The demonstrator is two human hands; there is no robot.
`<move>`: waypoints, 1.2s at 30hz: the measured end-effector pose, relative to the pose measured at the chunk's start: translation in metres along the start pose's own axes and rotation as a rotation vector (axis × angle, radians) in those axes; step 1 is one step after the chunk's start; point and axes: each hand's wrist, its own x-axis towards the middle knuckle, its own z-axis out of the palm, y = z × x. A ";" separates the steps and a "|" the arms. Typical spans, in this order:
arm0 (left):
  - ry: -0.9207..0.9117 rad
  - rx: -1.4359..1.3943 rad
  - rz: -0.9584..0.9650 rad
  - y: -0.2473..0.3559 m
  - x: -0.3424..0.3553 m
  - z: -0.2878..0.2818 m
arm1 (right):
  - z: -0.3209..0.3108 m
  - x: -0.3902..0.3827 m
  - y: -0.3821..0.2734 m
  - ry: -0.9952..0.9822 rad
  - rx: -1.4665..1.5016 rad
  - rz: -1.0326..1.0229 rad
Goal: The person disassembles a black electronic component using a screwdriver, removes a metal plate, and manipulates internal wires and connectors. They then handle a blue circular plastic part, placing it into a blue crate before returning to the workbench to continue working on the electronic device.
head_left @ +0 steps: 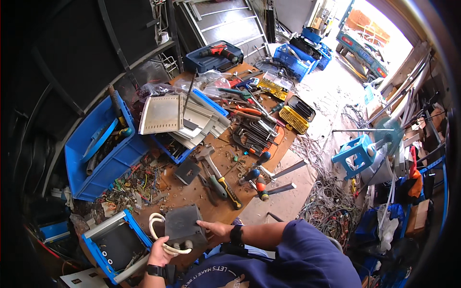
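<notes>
A dark grey box is at the near edge of the cluttered wooden table, with a looped cream-coloured cable at its left and lower side. My left hand is closed on the cable's lower loop, below the box's lower left corner. My right hand grips the box at its right side, thumb on the face, other fingers partly hidden. To the left lies a blue-and-silver frame with a dark panel. A hammer, pliers and a flat dark plate lie beyond the box.
A large blue crate, stacked pale panels, a drill on a case and yellow bit cases crowd around. Right of the table are tangled wires and a blue stool-like item. A truck stands outside the doorway.
</notes>
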 end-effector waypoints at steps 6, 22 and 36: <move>0.016 -0.018 0.045 0.000 -0.011 0.007 | 0.071 -0.053 -0.051 0.149 0.187 0.068; 0.001 -0.031 0.077 -0.013 -0.007 0.000 | 0.061 -0.019 -0.029 0.232 0.298 0.125; -0.029 -0.091 0.129 -0.035 -0.015 0.009 | 0.035 -0.010 -0.025 0.181 0.072 0.049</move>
